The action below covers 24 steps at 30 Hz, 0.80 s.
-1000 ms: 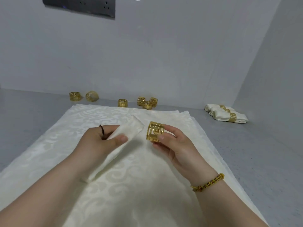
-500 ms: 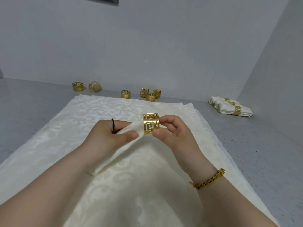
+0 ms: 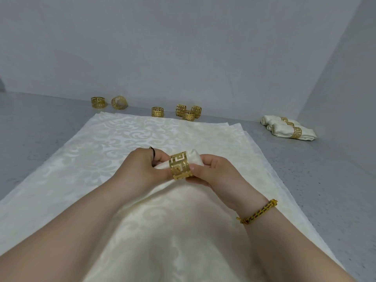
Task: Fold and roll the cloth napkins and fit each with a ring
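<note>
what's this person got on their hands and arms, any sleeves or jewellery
No sleeves or gloves show; both arms are bare as far as the view reaches. The right hand has a braided bracelet at the wrist, gold-coloured with darker threads woven in. The left hand carries a thin black band near its far side; which finger it sits on is unclear. No watch shows.

Desk [image 3: 305,180]: grey, speckled.
Flat napkins [image 3: 122,139]: stacked, centre frame.
Loose rings [image 3: 157,111]: six, upper middle.
Rolled napkins [image 3: 289,129]: two, ringed, right edge.
</note>
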Each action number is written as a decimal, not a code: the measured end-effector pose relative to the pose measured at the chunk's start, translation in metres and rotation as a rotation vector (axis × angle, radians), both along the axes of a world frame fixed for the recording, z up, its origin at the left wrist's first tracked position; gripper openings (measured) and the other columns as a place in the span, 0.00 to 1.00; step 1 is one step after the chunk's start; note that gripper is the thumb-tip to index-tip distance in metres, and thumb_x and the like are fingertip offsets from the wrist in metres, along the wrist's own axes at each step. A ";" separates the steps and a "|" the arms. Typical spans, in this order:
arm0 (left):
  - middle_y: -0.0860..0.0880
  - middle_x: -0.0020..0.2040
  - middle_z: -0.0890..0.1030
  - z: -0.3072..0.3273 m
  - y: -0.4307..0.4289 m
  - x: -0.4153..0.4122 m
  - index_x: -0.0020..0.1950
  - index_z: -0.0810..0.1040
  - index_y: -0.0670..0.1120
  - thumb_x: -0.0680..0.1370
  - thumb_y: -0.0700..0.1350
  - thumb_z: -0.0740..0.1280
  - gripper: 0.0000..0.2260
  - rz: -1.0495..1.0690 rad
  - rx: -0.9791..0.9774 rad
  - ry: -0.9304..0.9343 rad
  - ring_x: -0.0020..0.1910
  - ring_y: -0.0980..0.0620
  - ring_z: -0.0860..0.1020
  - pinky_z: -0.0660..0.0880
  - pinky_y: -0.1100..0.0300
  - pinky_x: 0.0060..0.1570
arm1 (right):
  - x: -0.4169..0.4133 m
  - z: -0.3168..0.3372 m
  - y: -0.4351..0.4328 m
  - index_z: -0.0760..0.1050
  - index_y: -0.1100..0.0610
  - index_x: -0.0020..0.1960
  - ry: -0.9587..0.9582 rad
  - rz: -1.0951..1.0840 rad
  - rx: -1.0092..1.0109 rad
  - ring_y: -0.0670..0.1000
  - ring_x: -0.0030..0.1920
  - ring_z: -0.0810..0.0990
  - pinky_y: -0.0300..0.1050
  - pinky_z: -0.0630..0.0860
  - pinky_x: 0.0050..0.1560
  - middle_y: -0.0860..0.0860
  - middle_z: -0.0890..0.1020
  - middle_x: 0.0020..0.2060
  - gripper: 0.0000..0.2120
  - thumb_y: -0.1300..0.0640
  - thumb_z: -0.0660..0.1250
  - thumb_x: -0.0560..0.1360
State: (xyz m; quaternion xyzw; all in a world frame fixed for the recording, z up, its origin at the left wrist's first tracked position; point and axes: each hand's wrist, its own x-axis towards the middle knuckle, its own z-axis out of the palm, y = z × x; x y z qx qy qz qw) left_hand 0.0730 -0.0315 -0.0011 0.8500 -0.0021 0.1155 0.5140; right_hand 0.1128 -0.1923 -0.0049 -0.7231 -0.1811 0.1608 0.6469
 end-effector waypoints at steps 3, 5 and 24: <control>0.59 0.25 0.76 0.001 0.001 0.001 0.41 0.73 0.51 0.67 0.45 0.74 0.10 -0.004 0.083 0.017 0.25 0.63 0.72 0.66 0.73 0.25 | -0.002 -0.002 0.003 0.77 0.60 0.45 -0.027 -0.054 -0.024 0.50 0.45 0.78 0.43 0.78 0.50 0.57 0.80 0.45 0.04 0.62 0.63 0.75; 0.59 0.33 0.78 0.006 0.003 -0.004 0.51 0.69 0.54 0.68 0.49 0.72 0.16 -0.039 0.194 0.055 0.31 0.62 0.74 0.66 0.71 0.30 | -0.002 -0.003 0.004 0.77 0.58 0.43 0.017 -0.057 0.005 0.49 0.44 0.79 0.42 0.78 0.48 0.54 0.81 0.43 0.04 0.61 0.63 0.75; 0.61 0.63 0.71 0.000 0.008 -0.001 0.69 0.60 0.64 0.72 0.57 0.65 0.27 0.082 0.817 -0.191 0.62 0.57 0.71 0.64 0.64 0.45 | 0.005 0.008 -0.003 0.74 0.63 0.41 0.468 -0.186 0.393 0.50 0.28 0.80 0.41 0.80 0.33 0.57 0.79 0.35 0.07 0.65 0.59 0.75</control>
